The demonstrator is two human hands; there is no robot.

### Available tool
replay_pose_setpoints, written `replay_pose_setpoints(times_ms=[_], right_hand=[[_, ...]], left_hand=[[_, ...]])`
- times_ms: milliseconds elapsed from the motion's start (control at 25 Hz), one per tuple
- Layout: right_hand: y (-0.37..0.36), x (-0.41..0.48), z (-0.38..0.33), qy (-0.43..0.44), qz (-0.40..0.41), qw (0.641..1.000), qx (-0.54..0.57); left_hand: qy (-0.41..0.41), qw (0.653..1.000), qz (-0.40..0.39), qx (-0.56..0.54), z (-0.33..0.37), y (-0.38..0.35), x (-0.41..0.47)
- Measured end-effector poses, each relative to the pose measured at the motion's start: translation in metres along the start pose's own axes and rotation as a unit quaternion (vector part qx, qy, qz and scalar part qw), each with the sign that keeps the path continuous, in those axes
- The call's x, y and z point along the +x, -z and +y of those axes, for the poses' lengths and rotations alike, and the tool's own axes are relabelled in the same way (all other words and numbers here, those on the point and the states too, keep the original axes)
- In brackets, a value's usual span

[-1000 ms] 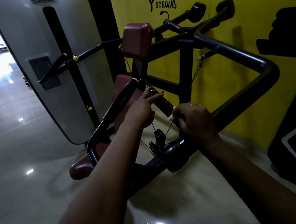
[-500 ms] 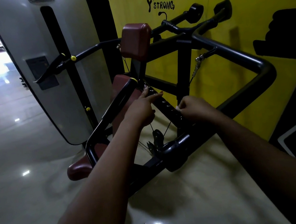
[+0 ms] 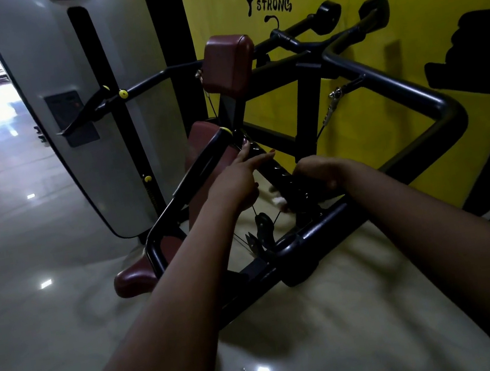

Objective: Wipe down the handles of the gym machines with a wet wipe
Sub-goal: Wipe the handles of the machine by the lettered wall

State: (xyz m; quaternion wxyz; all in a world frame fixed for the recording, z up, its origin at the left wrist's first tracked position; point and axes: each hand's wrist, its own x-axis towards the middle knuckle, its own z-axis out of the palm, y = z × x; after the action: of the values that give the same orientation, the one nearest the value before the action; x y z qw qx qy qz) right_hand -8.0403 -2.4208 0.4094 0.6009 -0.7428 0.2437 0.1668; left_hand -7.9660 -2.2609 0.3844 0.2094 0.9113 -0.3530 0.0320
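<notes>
Floor (image 3: 33, 315): pale glossy tiles, bright with reflected lights.
Machine (image 3: 309, 236): black frame stood directly on it.
Shroud (image 3: 34, 58): grey, upright, at the machine's left.
Drops (image 3: 244, 369): a few, small, near the frame.

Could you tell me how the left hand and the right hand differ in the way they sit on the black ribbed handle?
The left hand has straight fingers, its tips touching the upper end of the handle; the right hand curls round its lower part. A white wipe shows beneath the right hand; the left hand holds nothing. Both are on the same handle.
</notes>
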Motion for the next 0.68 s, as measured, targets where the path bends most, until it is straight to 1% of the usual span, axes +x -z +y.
replay_pose_setpoints(times_ms=[80, 160, 200, 280, 320, 400, 440, 480, 520, 560, 600, 680], right_hand=[[-0.001, 0.004, 0.005, 0.033, 0.038, 0.999, -0.017], [-0.003, 0.001, 0.007, 0.065, 0.084, 0.99, -0.098], [-0.002, 0.001, 0.007, 0.075, 0.091, 0.985, -0.126], [-0.004, 0.004, 0.004, 0.072, 0.089, 0.984, -0.139], [-0.006, 0.005, 0.003, 0.074, 0.107, 0.982, -0.135], [-0.013, 0.007, 0.008, 0.112, 0.186, 0.968, -0.124], [-0.016, 0.005, 0.015, 0.162, 0.237, 0.948, -0.134], [-0.02, 0.0, 0.026, 0.234, 0.297, 0.913, -0.152], [-0.023, -0.008, 0.036, 0.316, 0.348, 0.865, -0.173], [-0.024, -0.015, 0.045, 0.394, 0.373, 0.814, -0.21], [-0.024, -0.017, 0.054, 0.461, 0.371, 0.761, -0.267], [-0.021, -0.007, 0.061, 0.551, 0.324, 0.655, -0.403]], left_hand=[[-0.001, 1.0, -0.004, 0.003, 0.0, 0.0, 0.0], [-0.001, 1.0, -0.006, 0.004, -0.001, 0.0, 0.0], [-0.002, 1.0, -0.006, 0.002, -0.001, 0.0, 0.001], [-0.006, 1.0, -0.006, 0.0, -0.002, 0.0, 0.001], [-0.008, 1.0, -0.007, -0.001, -0.002, 0.0, 0.002], [-0.007, 1.0, -0.008, -0.006, -0.002, 0.0, 0.002], [-0.006, 1.0, -0.01, -0.006, -0.001, 0.0, 0.002], [-0.007, 1.0, -0.013, -0.004, -0.001, 0.001, 0.002], [-0.008, 1.0, -0.018, 0.0, 0.0, 0.002, 0.002], [-0.008, 1.0, -0.026, 0.007, 0.0, 0.004, 0.002], [-0.008, 0.999, -0.037, 0.017, 0.0, 0.007, 0.003], [-0.012, 0.998, -0.058, 0.038, 0.001, 0.014, 0.005]])
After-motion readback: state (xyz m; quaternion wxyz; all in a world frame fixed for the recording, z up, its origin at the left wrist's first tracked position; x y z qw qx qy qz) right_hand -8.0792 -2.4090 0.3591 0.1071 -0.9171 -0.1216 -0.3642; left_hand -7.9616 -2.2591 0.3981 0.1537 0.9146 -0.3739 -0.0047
